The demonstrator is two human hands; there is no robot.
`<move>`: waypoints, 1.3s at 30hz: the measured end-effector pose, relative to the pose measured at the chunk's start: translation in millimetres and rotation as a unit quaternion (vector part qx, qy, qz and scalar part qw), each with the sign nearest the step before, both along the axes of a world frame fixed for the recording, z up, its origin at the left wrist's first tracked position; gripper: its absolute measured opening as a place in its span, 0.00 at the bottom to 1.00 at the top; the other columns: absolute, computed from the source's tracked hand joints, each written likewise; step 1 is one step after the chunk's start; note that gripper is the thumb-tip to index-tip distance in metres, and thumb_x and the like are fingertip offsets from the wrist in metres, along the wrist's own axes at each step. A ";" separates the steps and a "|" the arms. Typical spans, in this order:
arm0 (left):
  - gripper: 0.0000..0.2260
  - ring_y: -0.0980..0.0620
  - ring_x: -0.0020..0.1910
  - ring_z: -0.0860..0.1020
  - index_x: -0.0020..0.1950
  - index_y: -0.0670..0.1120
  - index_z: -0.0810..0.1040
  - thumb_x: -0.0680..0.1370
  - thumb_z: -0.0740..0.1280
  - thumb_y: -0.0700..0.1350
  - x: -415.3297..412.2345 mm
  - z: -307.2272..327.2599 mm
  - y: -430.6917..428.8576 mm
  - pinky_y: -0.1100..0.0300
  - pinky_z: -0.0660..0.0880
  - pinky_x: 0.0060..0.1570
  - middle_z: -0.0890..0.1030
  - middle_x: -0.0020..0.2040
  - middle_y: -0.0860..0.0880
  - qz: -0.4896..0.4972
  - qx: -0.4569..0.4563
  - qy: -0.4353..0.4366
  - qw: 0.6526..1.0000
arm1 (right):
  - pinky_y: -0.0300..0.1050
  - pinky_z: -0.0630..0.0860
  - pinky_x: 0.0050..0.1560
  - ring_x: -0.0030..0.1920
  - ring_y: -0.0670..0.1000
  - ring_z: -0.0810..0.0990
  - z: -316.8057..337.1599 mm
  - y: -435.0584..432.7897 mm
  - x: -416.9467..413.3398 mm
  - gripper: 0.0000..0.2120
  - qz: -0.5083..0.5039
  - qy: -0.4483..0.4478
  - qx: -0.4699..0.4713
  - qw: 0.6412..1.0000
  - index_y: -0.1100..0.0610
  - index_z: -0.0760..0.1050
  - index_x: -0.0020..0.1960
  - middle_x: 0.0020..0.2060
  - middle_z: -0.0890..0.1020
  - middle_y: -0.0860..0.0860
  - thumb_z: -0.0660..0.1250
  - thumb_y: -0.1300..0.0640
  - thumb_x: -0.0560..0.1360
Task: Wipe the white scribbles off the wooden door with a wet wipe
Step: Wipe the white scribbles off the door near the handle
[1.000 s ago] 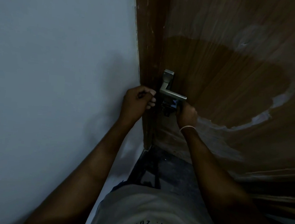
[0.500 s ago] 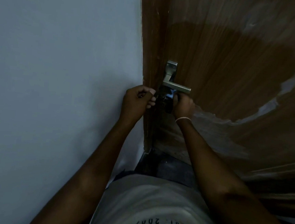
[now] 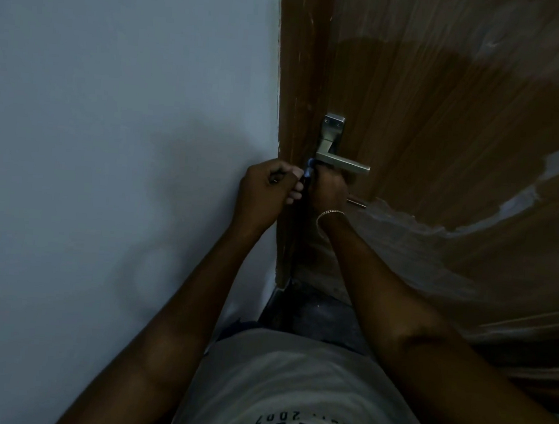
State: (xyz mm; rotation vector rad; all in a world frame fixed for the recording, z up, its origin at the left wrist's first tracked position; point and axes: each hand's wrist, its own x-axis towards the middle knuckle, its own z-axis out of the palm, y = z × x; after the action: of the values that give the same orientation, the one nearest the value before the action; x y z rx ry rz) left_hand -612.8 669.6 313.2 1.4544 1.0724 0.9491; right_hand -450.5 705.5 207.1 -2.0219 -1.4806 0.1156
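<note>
1. Wooden door (image 3: 450, 101) upright; white scribbles (image 3: 517, 201) arc right of handle (image 3: 342, 163).
2. Right hand (image 3: 329, 190) under handle grips blue item (image 3: 310, 163) (wipe? unclear).
3. Left hand (image 3: 262, 196) left of handle, curled; contents unclear.
4. Shirt (image 3: 290, 378) reads "200…".

The wooden door (image 3: 433, 100) is brown with upright grain. To the right of the door handle (image 3: 335, 156) and above it spreads a darker, damp-looking patch. White scribbles (image 3: 522, 199) smear along that patch's edge, curving from far right of the handle down to just below and right of it. A small bluish scrap (image 3: 310, 166), too small to identify, shows just left of the handle.
</note>
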 end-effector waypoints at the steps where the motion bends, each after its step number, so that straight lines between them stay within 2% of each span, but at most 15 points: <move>1: 0.09 0.47 0.40 0.84 0.53 0.38 0.82 0.80 0.67 0.42 0.2 -0.3 0.5 0.58 0.80 0.40 0.84 0.43 0.41 -0.001 0.000 -0.001 1.000 | 0.48 0.74 0.62 0.60 0.55 0.78 -0.6 1.0 -1.6 0.12 0.001 -0.004 -0.012 1.000 0.59 0.76 0.63 0.59 0.81 0.57 0.61 0.58 0.81; 6: 0.09 0.48 0.39 0.84 0.53 0.37 0.82 0.81 0.67 0.43 -3.0 -1.6 0.0 0.59 0.80 0.40 0.84 0.43 0.42 -0.008 0.001 -0.003 1.000 | 0.50 0.71 0.65 0.64 0.57 0.74 -13.9 -15.1 20.2 0.15 0.009 -0.040 -0.082 0.996 0.59 0.74 0.65 0.63 0.78 0.58 0.64 0.60 0.79; 13: 0.08 0.47 0.41 0.84 0.52 0.40 0.82 0.81 0.66 0.42 -8.0 -4.6 -2.5 0.60 0.80 0.40 0.84 0.42 0.43 -0.015 0.014 0.008 1.000 | 0.51 0.71 0.59 0.59 0.60 0.75 -17.9 -37.5 47.8 0.14 -0.079 -0.072 -0.073 0.992 0.61 0.78 0.59 0.58 0.79 0.60 0.68 0.63 0.73; 17: 0.08 0.48 0.40 0.84 0.53 0.38 0.82 0.80 0.67 0.42 -6.2 -5.9 -1.8 0.60 0.80 0.40 0.84 0.42 0.43 -0.008 0.009 0.007 1.000 | 0.46 0.69 0.63 0.61 0.59 0.77 -8.8 -13.4 28.3 0.13 0.016 -0.042 -0.083 0.996 0.63 0.77 0.62 0.60 0.80 0.61 0.64 0.63 0.79; 20: 0.09 0.49 0.39 0.84 0.53 0.37 0.82 0.80 0.67 0.42 -5.3 -5.7 -1.8 0.59 0.80 0.40 0.84 0.43 0.42 -0.006 0.011 0.008 1.000 | 0.50 0.71 0.63 0.61 0.59 0.76 -6.0 -3.2 15.9 0.13 0.035 -0.061 -0.089 0.993 0.63 0.76 0.62 0.62 0.78 0.60 0.61 0.62 0.80; 25: 0.10 0.51 0.39 0.83 0.54 0.36 0.81 0.81 0.67 0.42 -4.9 -5.9 -3.0 0.59 0.80 0.41 0.84 0.43 0.41 -0.003 0.011 0.009 1.000 | 0.50 0.73 0.57 0.55 0.57 0.78 -17.1 -29.3 45.9 0.11 -0.028 -0.100 -0.058 0.993 0.60 0.80 0.55 0.53 0.82 0.58 0.62 0.57 0.78; 28: 0.09 0.51 0.39 0.84 0.53 0.36 0.81 0.81 0.67 0.42 -5.2 -8.4 -3.7 0.58 0.81 0.41 0.84 0.43 0.40 0.000 0.015 0.009 1.000 | 0.50 0.72 0.52 0.50 0.61 0.78 -31.1 -64.2 76.6 0.12 -0.119 -0.062 -0.030 0.990 0.63 0.80 0.50 0.49 0.82 0.62 0.61 0.57 0.79; 31: 0.09 0.50 0.39 0.84 0.53 0.37 0.82 0.81 0.67 0.42 -3.9 -11.3 -3.7 0.59 0.81 0.41 0.84 0.43 0.41 0.004 0.015 0.010 1.000 | 0.49 0.75 0.46 0.47 0.63 0.82 -39.2 -100.1 101.7 0.11 -0.177 -0.011 -0.019 0.984 0.65 0.81 0.49 0.46 0.83 0.64 0.63 0.59 0.78; 36: 0.08 0.49 0.40 0.84 0.53 0.39 0.82 0.80 0.67 0.43 5.8 -10.9 -3.0 0.61 0.81 0.40 0.84 0.42 0.43 -0.003 0.007 0.006 1.000 | 0.40 0.71 0.52 0.53 0.58 0.81 -36.0 -92.4 89.7 0.10 -0.131 0.066 -0.001 0.989 0.64 0.81 0.56 0.52 0.84 0.60 0.64 0.63 0.79; 39: 0.08 0.50 0.40 0.84 0.53 0.39 0.82 0.80 0.67 0.42 11.3 -10.3 -6.0 0.62 0.81 0.41 0.84 0.43 0.43 -0.018 0.012 0.008 1.000 | 0.39 0.71 0.49 0.49 0.57 0.81 -38.3 -84.5 78.0 0.07 -0.158 0.170 0.019 0.972 0.66 0.81 0.51 0.47 0.84 0.60 0.64 0.66 0.78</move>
State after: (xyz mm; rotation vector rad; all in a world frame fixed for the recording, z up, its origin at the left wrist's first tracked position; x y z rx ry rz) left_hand -601.4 663.6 302.8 1.4977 1.0471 0.9293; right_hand -372.5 621.0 168.8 -2.0560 -0.9334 0.2847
